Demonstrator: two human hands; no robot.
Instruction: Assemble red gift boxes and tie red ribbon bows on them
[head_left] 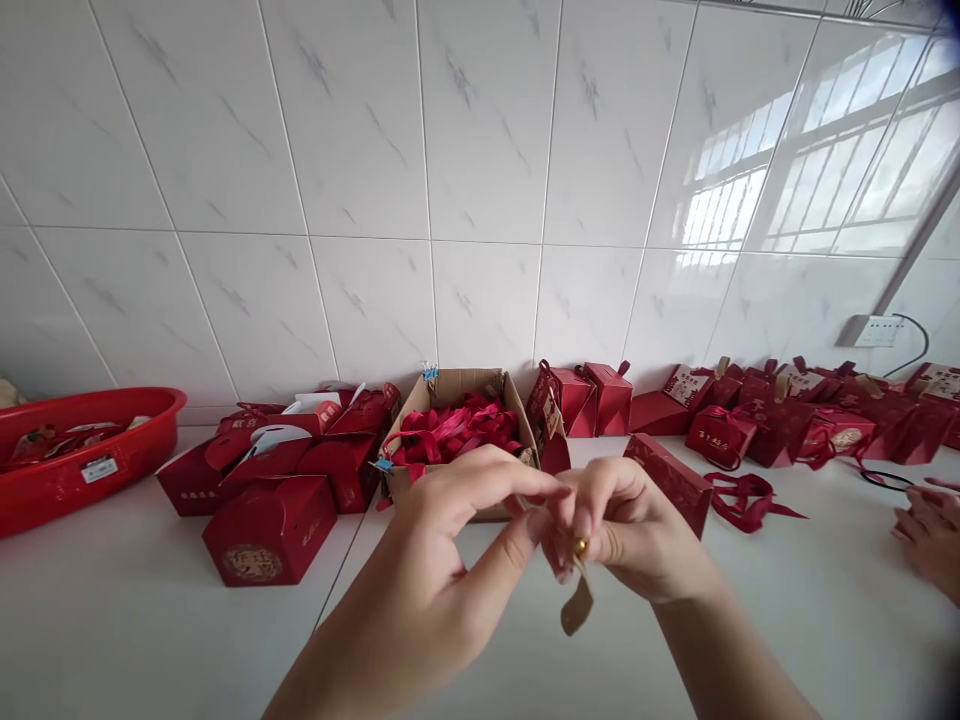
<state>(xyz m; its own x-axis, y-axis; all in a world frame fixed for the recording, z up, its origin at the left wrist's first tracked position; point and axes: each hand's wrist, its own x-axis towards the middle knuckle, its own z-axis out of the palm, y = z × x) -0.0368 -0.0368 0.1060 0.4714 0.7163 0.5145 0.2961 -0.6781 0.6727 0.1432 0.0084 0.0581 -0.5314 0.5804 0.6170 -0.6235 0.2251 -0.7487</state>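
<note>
Both my hands meet above the white table, in front of a cardboard box (411,408) of dark red ribbons (465,425). My right hand (626,520) pinches a small gold bead (580,546) between thumb and finger. Below the bead hangs a tan, leaf-shaped tag (577,608). My left hand (465,560) has its thumb and index finger pressed together against the right fingertips; what they grip is hidden.
Folded red boxes (270,530) stand at the left, beside a red basin (142,450). Red gift boxes (780,425) line the wall at the right, near a loose ribbon (750,505). Another person's hand (930,535) rests at the right edge.
</note>
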